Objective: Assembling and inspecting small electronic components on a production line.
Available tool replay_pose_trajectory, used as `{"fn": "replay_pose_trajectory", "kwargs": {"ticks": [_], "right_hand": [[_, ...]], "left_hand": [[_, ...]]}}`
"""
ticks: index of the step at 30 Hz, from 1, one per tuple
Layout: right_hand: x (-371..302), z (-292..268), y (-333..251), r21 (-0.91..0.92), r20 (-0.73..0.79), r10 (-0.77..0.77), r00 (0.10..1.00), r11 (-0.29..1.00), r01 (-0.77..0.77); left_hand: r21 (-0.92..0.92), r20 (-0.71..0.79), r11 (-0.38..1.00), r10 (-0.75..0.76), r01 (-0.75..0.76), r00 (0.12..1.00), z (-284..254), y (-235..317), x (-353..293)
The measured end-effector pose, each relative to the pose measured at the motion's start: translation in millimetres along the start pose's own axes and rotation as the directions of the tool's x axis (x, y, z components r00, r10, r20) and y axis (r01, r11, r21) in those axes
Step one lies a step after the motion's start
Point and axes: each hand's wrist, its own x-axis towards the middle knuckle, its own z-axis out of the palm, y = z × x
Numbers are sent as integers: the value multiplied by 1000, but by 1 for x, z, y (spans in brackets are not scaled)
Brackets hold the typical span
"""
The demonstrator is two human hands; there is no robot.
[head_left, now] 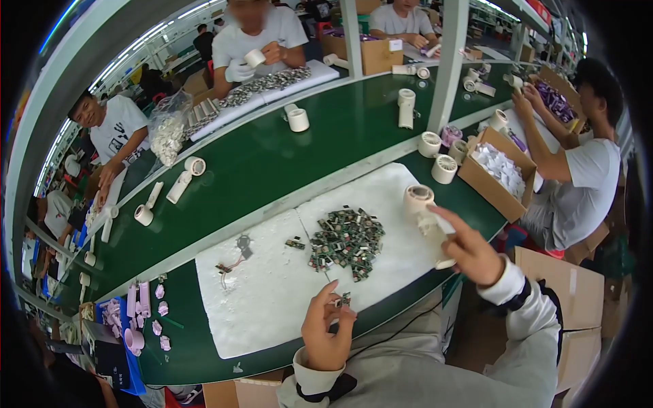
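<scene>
White pad margin around circuit boards

Head camera: I look out from the left side of the wearer's head, angled down and forward.
Hands: the left hand and right hand sit close below my lens.
White pad: just beyond, seen from above on a slant.
Green worktop: farther out, crossing my view.
Pale beam: bowed by my fisheye along the left rim.
</scene>
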Motion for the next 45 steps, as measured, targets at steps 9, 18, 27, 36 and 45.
{"fn": "replay_pose_trajectory", "kwargs": {"ticks": [9, 18, 27, 36, 45], "right_hand": [[19, 34, 6, -659, 154, -345, 926, 662, 356], [46, 28, 36, -495, 193, -553, 811, 658, 567], [42, 35, 37, -275, 70, -400, 914, 873, 403], [31, 40, 36, -306, 201, -605, 770, 709, 636], [25, 41, 30, -317, 198, -604, 772, 706, 633]], "left_hand": [[181, 421, 959, 126, -220, 898, 42, 0, 23], [256, 465, 916, 163, -309, 870, 41, -7, 20], [165, 352, 986, -74, 16, 933, 46, -8, 23], [47, 173, 998, 24, -33, 985, 66, -6, 31], [136, 252, 981, 101, -138, 962, 60, -17, 22]]}}
